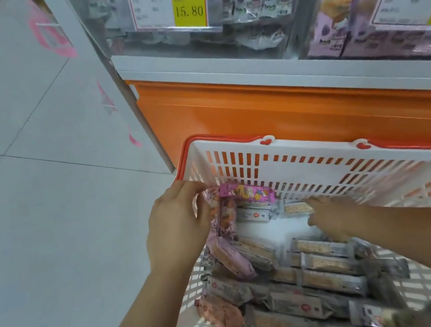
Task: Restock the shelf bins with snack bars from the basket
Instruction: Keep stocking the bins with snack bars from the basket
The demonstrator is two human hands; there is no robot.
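Snack bars [329, 262] lie piled in the basket [284, 170] below the shelf bins [252, 1], so I judge most of the restocking is left. Left hand [178, 221] grips a bunch of pink bars [227, 219] at the basket's far corner. Right hand [333, 217] reaches among the grey ones, too blurred to tell its grip.

Grey and pink snack bars [329, 278] lie jumbled in the white basket [309, 165].

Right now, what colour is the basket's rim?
Orange-red rim on a white basket; the head view shows it.
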